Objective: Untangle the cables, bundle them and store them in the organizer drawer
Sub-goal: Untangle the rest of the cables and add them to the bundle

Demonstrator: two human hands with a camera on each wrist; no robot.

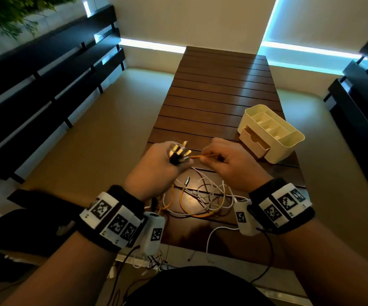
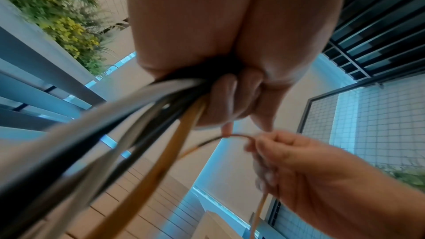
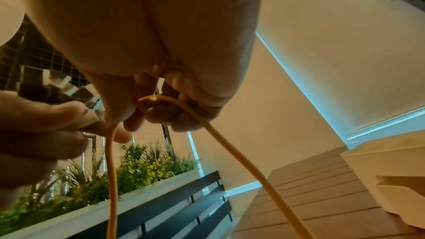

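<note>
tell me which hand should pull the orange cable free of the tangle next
Right, probably. The right hand already pinches the orange cable, while the left hand is full, gripping the gathered plug ends, so it is better left anchoring them.

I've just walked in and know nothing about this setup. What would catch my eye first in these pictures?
Two hands meet over a dark slatted wooden table: the left hand grips a fistful of cable plugs, while the right hand pinches an orange cable stretched between them. Below them lies a tangle of white and orange cables, and to the right stands a cream organizer with its small drawer pulled partly open.
</note>
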